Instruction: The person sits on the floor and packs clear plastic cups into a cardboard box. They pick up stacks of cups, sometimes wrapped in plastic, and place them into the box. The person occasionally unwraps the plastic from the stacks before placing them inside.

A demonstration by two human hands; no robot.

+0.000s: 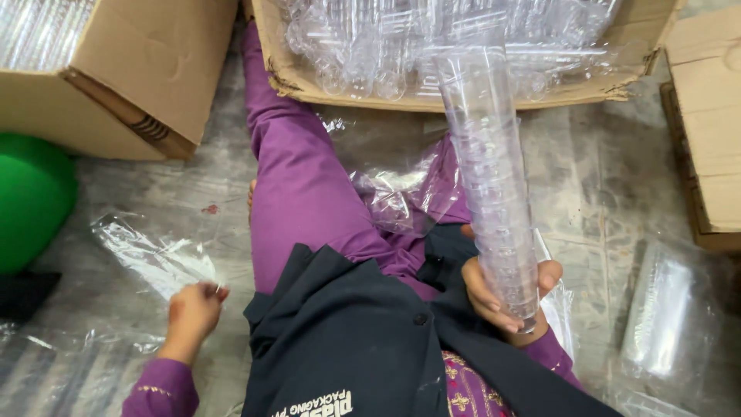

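Observation:
My right hand (502,293) grips the lower end of a long stack of clear plastic cups (488,170), which leans up and away over my lap toward an open cardboard box (309,77) full of more clear cups. My left hand (193,313) is down at the left on the floor, fingers curled and pinching the edge of a clear plastic bag (150,251). I sit on the floor with purple trousers and a dark apron over my lap.
A second cardboard box (147,69) stands at the top left, beside a green round object (31,197). Flat cardboard (710,123) lies at the right. Loose clear plastic wrap (664,316) lies at the lower right and more (401,193) on my lap.

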